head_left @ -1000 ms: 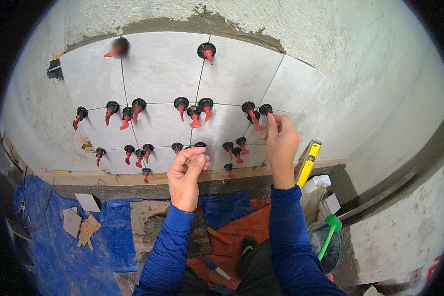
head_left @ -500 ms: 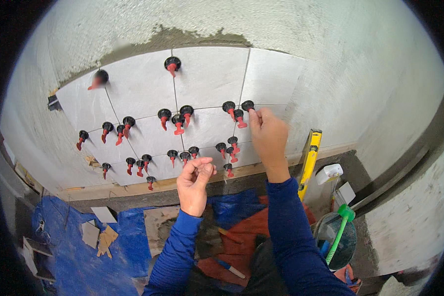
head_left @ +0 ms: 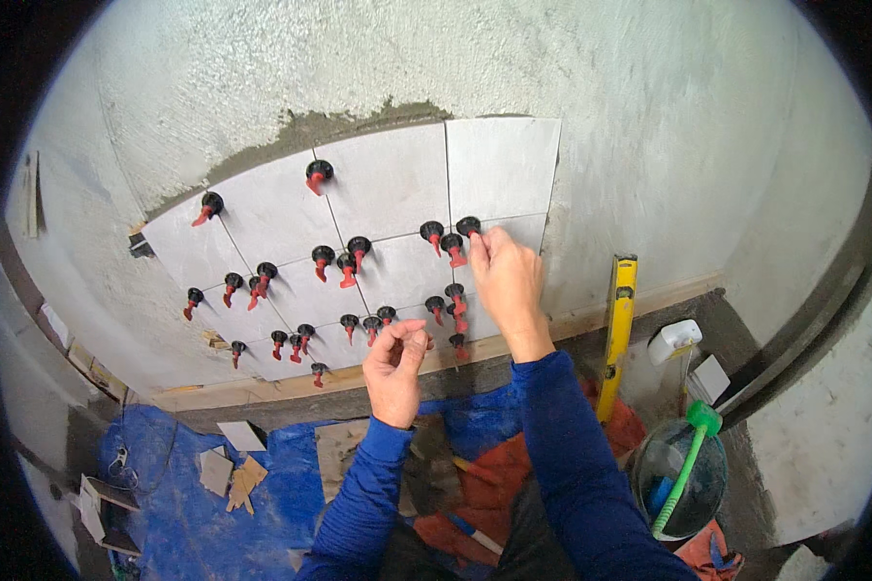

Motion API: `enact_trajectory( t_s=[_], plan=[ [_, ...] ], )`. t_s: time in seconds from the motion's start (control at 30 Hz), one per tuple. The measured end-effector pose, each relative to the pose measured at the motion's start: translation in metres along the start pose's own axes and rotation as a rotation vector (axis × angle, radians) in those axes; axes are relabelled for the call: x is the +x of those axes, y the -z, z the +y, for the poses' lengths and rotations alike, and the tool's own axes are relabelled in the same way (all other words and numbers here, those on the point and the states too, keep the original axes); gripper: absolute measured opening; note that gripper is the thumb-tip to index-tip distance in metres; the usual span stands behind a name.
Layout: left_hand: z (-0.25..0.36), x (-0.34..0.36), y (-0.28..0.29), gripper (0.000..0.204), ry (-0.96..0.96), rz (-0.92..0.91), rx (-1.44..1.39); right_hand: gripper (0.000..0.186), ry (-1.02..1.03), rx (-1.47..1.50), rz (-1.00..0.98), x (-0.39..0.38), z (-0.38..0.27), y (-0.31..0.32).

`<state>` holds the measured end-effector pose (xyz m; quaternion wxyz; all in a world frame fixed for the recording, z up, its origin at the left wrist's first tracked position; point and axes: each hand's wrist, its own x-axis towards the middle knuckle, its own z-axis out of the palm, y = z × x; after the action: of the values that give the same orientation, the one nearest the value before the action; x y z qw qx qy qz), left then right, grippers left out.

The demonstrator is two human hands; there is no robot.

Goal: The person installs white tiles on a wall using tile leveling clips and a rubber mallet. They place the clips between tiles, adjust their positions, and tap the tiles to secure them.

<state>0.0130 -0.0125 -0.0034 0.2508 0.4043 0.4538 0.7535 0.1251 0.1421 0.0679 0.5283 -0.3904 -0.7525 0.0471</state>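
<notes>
My right hand pinches a black-and-red tile levelling clip at the joint near the wall tiling's right end; its red handle is mostly hidden by my fingers. Pale grey tiles cover part of the wall, with several similar clips along their joints. Below and left of my right hand, my left hand hangs in front of the lower row of clips, thumb and fingertips together; I cannot make out what, if anything, they hold.
A yellow spirit level stands at the right beside a white container. Below are a bucket with a green-handled tool and a blue tarp with cut tile pieces. A wooden batten runs under the tiles.
The view has shifted, so the upper tiles sit lower in the picture and more bare wall shows. My right hand stays on the clip; my left hand has drifted right, still pinched.
</notes>
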Motion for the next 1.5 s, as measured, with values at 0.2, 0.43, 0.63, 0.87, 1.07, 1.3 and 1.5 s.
enact_trajectory(
  t_s=[0.2, 0.43, 0.63, 0.87, 1.07, 1.3, 1.5],
  plan=[
    [0.013, 0.008, -0.022, 0.027, 0.367, -0.046, -0.321, 0.028, -0.043, 0.033, -0.055, 0.002, -0.005, 0.009],
    [0.011, 0.046, -0.067, 0.061, 0.702, -0.12, -0.612, 0.028, -0.119, 0.048, -0.104, 0.001, -0.009, 0.015],
    [-0.003, 0.07, -0.095, 0.067, 0.747, -0.114, -0.865, 0.026, -0.091, 0.046, -0.052, 0.001, -0.009, 0.016],
    [-0.033, 0.093, -0.11, 0.053, 0.511, -0.313, -1.09, 0.02, -0.02, -0.04, 0.06, -0.002, -0.006, 0.013],
    [-0.052, 0.114, -0.118, 0.059, 0.361, -0.298, -1.056, 0.017, -0.001, -0.056, 0.051, 0.0, -0.006, 0.014],
    [-0.059, 0.11, -0.115, 0.05, 0.434, -0.374, -1.318, 0.014, 0.017, -0.045, 0.083, 0.001, -0.005, 0.015],
    [-0.055, 0.118, -0.116, 0.042, 0.541, -0.256, -1.342, 0.014, 0.03, -0.035, 0.067, 0.002, -0.006, 0.015]
  ],
)
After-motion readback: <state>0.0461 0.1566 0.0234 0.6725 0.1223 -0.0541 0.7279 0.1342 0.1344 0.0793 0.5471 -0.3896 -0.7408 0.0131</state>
